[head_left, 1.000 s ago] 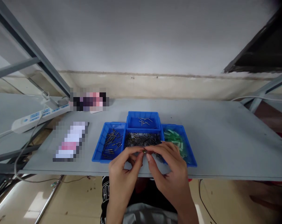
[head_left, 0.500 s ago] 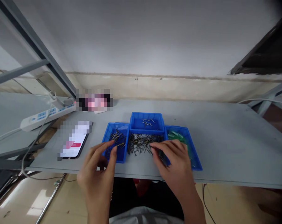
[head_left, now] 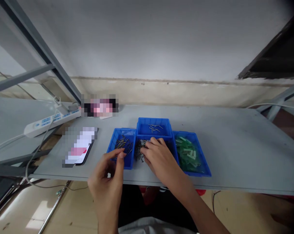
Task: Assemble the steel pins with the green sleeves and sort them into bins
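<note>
My left hand (head_left: 108,174) hovers over the front of the left blue tray (head_left: 112,135), thumb and forefinger pinched together; what is between them, if anything, is too small to make out. Dark and brassy screws (head_left: 122,142) lie in that tray. Over the middle tray (head_left: 172,146), my right hand (head_left: 159,152) reaches with bent fingers into a pile of metal screws (head_left: 140,148). Its fingertips are partly hidden, so what they grip does not show. Behind it, a smaller blue tray (head_left: 143,123) holds several thin screws (head_left: 155,127).
The right blue tray (head_left: 202,156) holds a green plastic bag (head_left: 186,157) with small white pieces (head_left: 191,153). On the left lie a phone (head_left: 82,146) and a white power strip (head_left: 52,122) with cables. A blurred-out object (head_left: 100,108) stands near the wall.
My right hand has moved left and forward, from the pile's right side onto its middle, uncovering the right tray. My left hand's thumb and forefinger have closed together.
</note>
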`<state>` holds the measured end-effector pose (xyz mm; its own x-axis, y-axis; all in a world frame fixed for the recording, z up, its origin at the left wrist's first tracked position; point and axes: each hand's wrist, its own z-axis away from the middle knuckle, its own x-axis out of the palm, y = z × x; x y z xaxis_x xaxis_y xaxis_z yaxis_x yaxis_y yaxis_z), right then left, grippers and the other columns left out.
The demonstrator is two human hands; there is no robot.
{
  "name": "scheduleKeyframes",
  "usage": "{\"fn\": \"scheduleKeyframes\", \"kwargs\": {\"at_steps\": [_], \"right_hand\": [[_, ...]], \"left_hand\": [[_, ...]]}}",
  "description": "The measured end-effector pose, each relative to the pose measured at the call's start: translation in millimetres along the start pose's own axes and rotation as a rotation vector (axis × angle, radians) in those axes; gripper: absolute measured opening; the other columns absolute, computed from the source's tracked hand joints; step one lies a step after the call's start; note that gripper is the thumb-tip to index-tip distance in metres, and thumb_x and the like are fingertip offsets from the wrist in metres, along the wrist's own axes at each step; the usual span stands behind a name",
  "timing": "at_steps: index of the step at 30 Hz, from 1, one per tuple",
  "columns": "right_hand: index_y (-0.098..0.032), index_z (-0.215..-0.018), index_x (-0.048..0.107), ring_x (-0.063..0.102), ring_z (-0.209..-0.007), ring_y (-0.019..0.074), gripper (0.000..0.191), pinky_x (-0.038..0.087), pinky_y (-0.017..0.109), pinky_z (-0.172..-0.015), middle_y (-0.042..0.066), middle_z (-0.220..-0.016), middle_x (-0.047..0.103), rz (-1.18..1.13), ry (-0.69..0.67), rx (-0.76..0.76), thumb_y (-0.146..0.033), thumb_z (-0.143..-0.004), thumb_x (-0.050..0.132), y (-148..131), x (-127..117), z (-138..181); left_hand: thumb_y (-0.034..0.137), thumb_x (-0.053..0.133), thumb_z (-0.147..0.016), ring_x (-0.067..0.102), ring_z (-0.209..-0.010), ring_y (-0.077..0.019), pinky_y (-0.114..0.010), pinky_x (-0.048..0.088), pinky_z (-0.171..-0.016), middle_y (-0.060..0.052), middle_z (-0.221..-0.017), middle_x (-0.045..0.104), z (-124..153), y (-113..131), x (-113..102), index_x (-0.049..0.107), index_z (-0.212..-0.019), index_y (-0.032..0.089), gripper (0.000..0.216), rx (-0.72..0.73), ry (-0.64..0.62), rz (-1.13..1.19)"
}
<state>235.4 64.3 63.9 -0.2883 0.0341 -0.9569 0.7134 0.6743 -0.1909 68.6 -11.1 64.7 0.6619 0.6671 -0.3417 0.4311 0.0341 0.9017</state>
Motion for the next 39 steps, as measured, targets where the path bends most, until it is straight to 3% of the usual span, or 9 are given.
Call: {"fn": "scheduleKeyframes", "kwargs": {"at_steps": [5, 16, 22, 25, 29, 32, 36, 39], "right_hand": [[-0.019, -0.113, 0.079, 0.066, -0.115, 0.0306, 0.018, 0.046, 0.047, -0.103, 0.010, -0.114, 0.080, -0.026, -0.007, 0.009, -0.007, -0.103, 0.069, -2.9, 1.8, -0.4], [-0.017, -0.119, 0.077, 0.064, -0.129, 0.0318, 0.022, 0.050, 0.048, -0.112, 0.011, -0.126, 0.079, 0.013, 0.018, -0.038, -0.006, -0.105, 0.065, 5.5, 5.4, -1.1], [-0.017, -0.108, 0.071, 0.066, -0.115, 0.0309, 0.017, 0.054, 0.046, -0.101, 0.011, -0.117, 0.074, 0.070, 0.009, -0.036, -0.004, -0.105, 0.061, 5.0, 1.8, -4.1], [-0.019, -0.105, 0.067, 0.065, -0.106, 0.0282, 0.017, 0.054, 0.044, -0.097, 0.010, -0.111, 0.072, 0.015, 0.070, -0.022, -0.006, -0.107, 0.057, 5.4, -7.4, -0.7], [-0.024, -0.103, 0.061, 0.065, -0.094, 0.0243, 0.016, 0.054, 0.038, -0.085, 0.003, -0.096, 0.071, -0.238, 0.264, 0.090, -0.010, -0.110, 0.056, 0.0, -22.6, 19.7], [-0.025, -0.106, 0.061, 0.067, -0.094, 0.0209, 0.015, 0.053, 0.034, -0.082, 0.000, -0.097, 0.072, -0.417, 0.401, 0.179, -0.010, -0.107, 0.062, -9.2, -29.8, 40.7], [-0.026, -0.106, 0.066, 0.066, -0.089, 0.0182, 0.014, 0.055, 0.031, -0.080, -0.001, -0.094, 0.073, -0.461, 0.551, 0.235, -0.012, -0.106, 0.066, -19.9, -32.2, 58.3], [-0.026, -0.104, 0.069, 0.067, -0.087, 0.0173, 0.014, 0.057, 0.030, -0.077, 0.000, -0.093, 0.072, -0.473, 0.617, 0.279, -0.013, -0.105, 0.066, -24.5, -30.9, 61.1]], "left_hand": [[0.049, 0.080, -0.098, 0.073, -0.075, -0.0173, -0.026, 0.050, -0.063, -0.002, -0.090, 0.083, 4.9, -3.2, 2.0, 0.084, -0.106, 0.025, 0.026, -0.053, -0.039, 0.082], [0.047, 0.079, -0.099, 0.075, -0.075, -0.0176, -0.025, 0.053, -0.063, -0.001, -0.085, 0.083, 6.1, 4.6, 5.0, 0.085, -0.103, 0.024, 0.024, -0.064, -0.048, 0.108], [0.045, 0.077, -0.101, 0.075, -0.074, -0.0156, -0.025, 0.058, -0.070, 0.001, -0.083, 0.081, 9.4, 7.1, 3.8, 0.084, -0.105, 0.025, 0.021, -0.066, 0.002, 0.119], [0.042, 0.077, -0.102, 0.075, -0.078, -0.0149, -0.024, 0.059, -0.075, 0.002, -0.086, 0.081, 10.8, 6.6, 2.9, 0.083, -0.106, 0.027, 0.017, -0.034, 0.016, 0.119], [0.032, 0.074, -0.105, 0.074, -0.076, -0.0142, -0.025, 0.058, -0.072, 0.004, -0.086, 0.081, 14.0, 5.4, 5.0, 0.082, -0.107, 0.030, 0.009, 0.119, -0.089, 0.092], [0.020, 0.072, -0.104, 0.073, -0.074, -0.0139, -0.025, 0.057, -0.067, 0.002, -0.092, 0.082, 15.8, 9.1, 9.7, 0.082, -0.113, 0.030, 0.016, 0.299, -0.218, 0.110], [0.011, 0.071, -0.103, 0.077, -0.083, -0.0138, -0.023, 0.062, -0.071, -0.003, -0.111, 0.082, 14.4, 18.1, 18.6, 0.081, -0.121, 0.028, 0.027, 0.459, -0.416, 0.147], [0.007, 0.070, -0.102, 0.079, -0.091, -0.0149, -0.021, 0.064, -0.077, -0.004, -0.108, 0.082, 13.5, 21.2, 25.1, 0.081, -0.117, 0.025, 0.026, 0.493, -0.474, 0.208]]}}
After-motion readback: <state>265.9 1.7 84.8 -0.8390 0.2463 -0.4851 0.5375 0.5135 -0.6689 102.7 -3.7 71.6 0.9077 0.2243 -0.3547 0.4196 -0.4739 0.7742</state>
